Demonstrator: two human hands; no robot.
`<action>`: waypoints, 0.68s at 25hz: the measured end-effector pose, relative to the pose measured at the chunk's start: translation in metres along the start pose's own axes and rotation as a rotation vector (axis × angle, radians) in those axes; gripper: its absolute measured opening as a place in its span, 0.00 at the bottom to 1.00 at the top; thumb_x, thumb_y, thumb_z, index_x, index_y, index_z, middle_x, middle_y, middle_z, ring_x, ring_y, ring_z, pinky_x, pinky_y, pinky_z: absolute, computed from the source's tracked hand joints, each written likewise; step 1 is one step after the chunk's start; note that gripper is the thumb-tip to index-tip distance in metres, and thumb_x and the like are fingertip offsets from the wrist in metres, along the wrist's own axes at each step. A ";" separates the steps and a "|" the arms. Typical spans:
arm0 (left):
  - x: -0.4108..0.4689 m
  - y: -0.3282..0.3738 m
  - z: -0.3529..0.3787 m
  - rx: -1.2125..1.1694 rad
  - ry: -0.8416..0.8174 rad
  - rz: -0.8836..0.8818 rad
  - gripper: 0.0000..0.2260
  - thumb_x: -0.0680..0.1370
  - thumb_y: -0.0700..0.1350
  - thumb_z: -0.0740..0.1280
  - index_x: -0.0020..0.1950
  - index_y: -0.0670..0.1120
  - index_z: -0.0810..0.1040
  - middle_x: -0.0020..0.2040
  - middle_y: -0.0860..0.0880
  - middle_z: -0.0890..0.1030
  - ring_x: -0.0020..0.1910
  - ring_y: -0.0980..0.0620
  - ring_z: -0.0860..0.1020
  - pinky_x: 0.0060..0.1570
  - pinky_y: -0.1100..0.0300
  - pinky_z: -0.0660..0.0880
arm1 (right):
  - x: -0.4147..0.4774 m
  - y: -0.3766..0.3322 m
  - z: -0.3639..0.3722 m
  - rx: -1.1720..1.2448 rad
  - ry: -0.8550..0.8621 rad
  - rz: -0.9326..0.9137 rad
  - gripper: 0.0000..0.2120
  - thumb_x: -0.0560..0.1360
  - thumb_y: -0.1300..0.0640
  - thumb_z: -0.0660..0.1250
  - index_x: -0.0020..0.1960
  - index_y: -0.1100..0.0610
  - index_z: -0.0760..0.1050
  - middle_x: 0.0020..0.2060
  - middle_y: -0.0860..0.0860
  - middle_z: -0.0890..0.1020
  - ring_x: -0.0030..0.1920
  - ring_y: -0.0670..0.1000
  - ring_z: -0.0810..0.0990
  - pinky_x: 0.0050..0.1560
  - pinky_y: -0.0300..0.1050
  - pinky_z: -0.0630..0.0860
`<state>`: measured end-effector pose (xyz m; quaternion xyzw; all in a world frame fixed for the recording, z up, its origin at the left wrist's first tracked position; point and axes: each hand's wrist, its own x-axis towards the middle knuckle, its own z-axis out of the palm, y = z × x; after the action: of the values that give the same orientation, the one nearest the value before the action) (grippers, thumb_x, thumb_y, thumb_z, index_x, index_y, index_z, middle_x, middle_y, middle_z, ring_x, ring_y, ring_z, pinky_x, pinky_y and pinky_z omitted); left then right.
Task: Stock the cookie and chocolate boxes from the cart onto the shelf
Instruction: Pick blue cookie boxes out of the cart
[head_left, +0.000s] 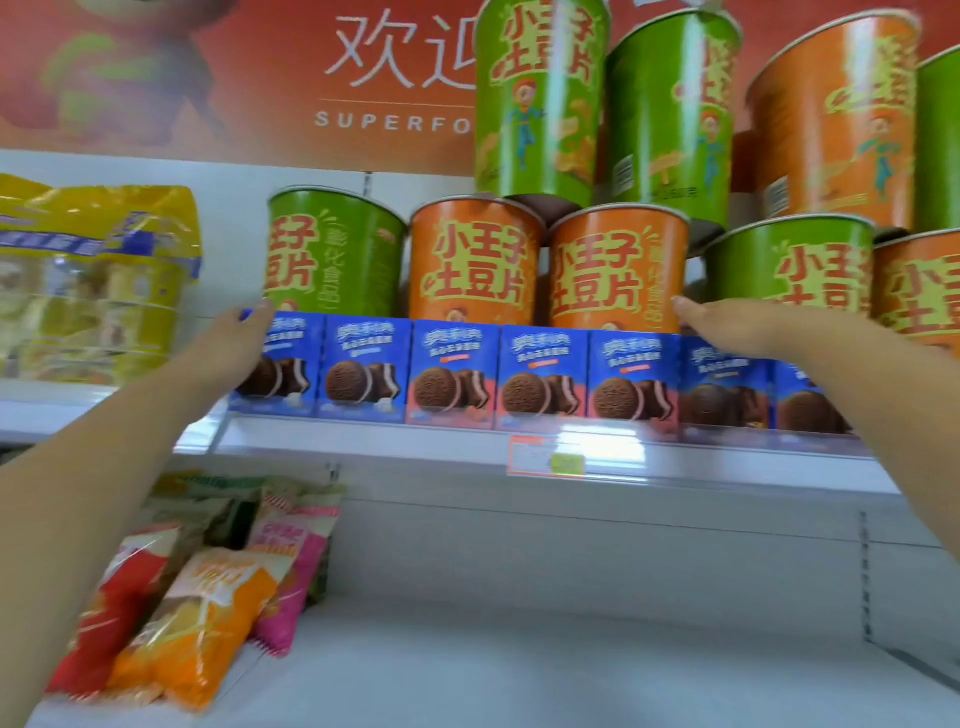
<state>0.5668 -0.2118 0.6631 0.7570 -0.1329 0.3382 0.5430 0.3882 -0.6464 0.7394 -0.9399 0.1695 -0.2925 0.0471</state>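
A row of blue cookie boxes (452, 374) stands upright along the front edge of the upper shelf (363, 441), faces outward and side by side with no gaps. The left hand (236, 338) has its fingers straight and lies flat against the outer side of the leftmost box, fingertips at its top corner. The right hand (727, 325) is also open, fingers stretched leftward over the top edge of the sixth box. Whether it presses down or only hovers is unclear.

Directly behind the boxes stand green and orange chip tubs (475, 260), with more tubs stacked on top, so there is no room behind the row. To the left of the row is a strip of bare shelf, and beyond it a big yellow bag (93, 280). A price tag (545, 457) sits on the shelf's front rail under the fourth and fifth boxes. The lower shelf (519, 665) is wide open across its middle and right, with snack bags (197, 613) piled at its left end.

The right forearm covers part of the seventh box and whatever follows it. The box tops hide the bottoms of the tubs, and the frame cuts off the highest and rightmost tubs. The yellow bag's printing and the price tag are too blurred to read.
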 end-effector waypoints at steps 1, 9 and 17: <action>0.002 -0.004 0.002 -0.001 0.014 -0.001 0.21 0.83 0.54 0.53 0.63 0.39 0.73 0.58 0.40 0.75 0.58 0.43 0.73 0.54 0.51 0.68 | -0.003 0.002 0.001 0.029 0.012 0.029 0.31 0.82 0.42 0.42 0.65 0.63 0.71 0.65 0.61 0.74 0.64 0.61 0.72 0.64 0.52 0.66; 0.004 -0.014 0.007 0.090 0.030 -0.081 0.28 0.80 0.61 0.51 0.53 0.38 0.77 0.53 0.35 0.78 0.53 0.36 0.76 0.58 0.46 0.70 | -0.012 0.004 -0.005 0.139 0.051 0.076 0.32 0.81 0.37 0.41 0.66 0.55 0.74 0.68 0.56 0.74 0.67 0.58 0.70 0.69 0.53 0.61; -0.011 0.000 -0.003 -0.349 -0.124 -0.228 0.23 0.82 0.60 0.50 0.62 0.44 0.73 0.51 0.41 0.80 0.44 0.47 0.78 0.40 0.57 0.74 | -0.023 -0.022 0.000 0.069 0.290 -0.122 0.28 0.82 0.40 0.44 0.65 0.55 0.74 0.63 0.61 0.76 0.62 0.62 0.73 0.60 0.54 0.69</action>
<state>0.5575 -0.2114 0.6568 0.6809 -0.1362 0.1995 0.6914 0.3769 -0.6178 0.7314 -0.8943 0.1071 -0.4330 0.0367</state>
